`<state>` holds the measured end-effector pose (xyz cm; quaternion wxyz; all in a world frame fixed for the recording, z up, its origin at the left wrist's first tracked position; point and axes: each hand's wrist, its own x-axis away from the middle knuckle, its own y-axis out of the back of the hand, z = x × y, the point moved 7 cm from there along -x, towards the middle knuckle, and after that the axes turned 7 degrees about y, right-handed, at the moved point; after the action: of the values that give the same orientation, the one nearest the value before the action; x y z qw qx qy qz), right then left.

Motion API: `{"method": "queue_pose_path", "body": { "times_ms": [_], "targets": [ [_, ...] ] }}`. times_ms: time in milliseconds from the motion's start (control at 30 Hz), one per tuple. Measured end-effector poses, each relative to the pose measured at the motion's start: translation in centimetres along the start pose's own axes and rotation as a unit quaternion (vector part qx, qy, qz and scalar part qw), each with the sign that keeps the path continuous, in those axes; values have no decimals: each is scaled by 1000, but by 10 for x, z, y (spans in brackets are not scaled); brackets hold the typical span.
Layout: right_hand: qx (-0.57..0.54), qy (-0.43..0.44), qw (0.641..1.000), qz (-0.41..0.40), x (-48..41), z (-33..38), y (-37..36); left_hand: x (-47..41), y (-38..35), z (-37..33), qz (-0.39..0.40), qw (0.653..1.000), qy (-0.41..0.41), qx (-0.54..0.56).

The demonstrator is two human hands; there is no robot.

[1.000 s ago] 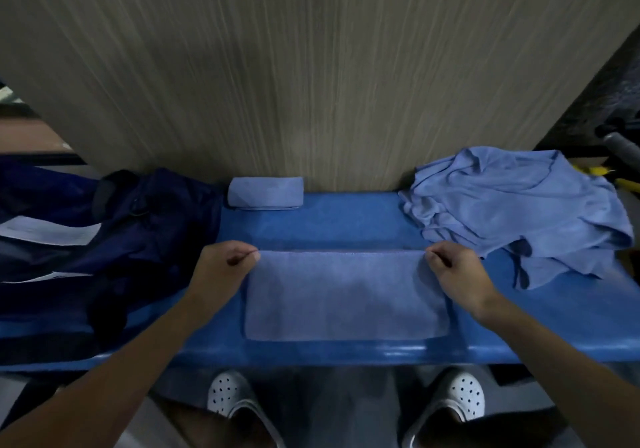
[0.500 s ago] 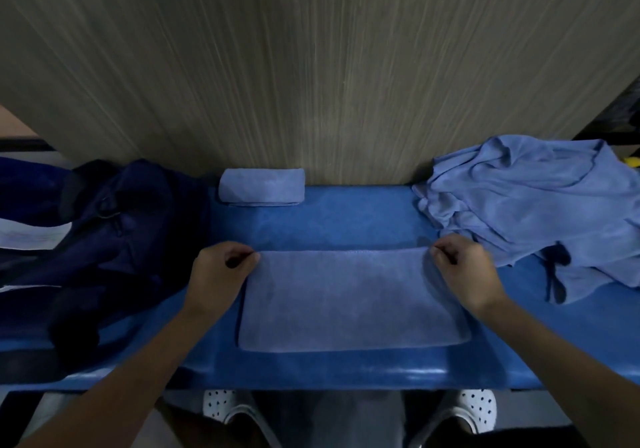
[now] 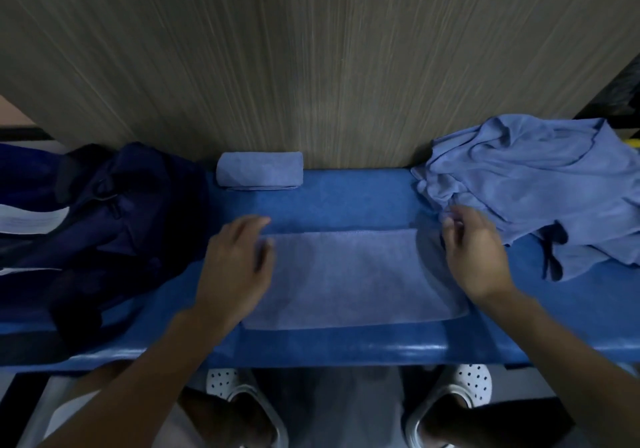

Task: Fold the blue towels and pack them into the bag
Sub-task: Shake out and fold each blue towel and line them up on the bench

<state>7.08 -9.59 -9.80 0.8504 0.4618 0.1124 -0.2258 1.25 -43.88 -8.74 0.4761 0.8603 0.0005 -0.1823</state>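
Towel (image 3: 353, 274), a pale-blue terry rectangle, lies flat at the centre of the glossy blue bench (image 3: 346, 205), squared for the next fold. Your left hand (image 3: 235, 267) lies spread over its 9 o'clock end. Your right hand (image 3: 474, 253), fingers loosely curled and pinching nothing, hovers at 3 o'clock. The folded blue towel (image 3: 259, 175) sits at 12, the crumpled blue towel heap (image 3: 526, 184) at 2 and the dark navy fabric bag (image 3: 104, 222) at 9: supply right, packing left.

Matt, nubbly cloth towel (image 3: 353, 274) lies on a glossy plastic bench (image 3: 346, 347) (wall panel (image 3: 311, 67) looks wood-grained).
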Motion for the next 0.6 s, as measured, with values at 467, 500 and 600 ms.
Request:
{"method": "queue_pose_path", "body": {
  "times_ms": [467, 500, 600],
  "targets": [
    [234, 191, 914, 270, 59, 50, -81, 42, -81, -30, 204, 952, -89, -211],
    [242, 164, 919, 265, 55, 39, -74, 43, -79, -27, 205, 951, -83, -218],
    [252, 95, 930, 250, 47, 4, -55, 44, -76, -16, 218, 945, -63, -234]
  ]
}}
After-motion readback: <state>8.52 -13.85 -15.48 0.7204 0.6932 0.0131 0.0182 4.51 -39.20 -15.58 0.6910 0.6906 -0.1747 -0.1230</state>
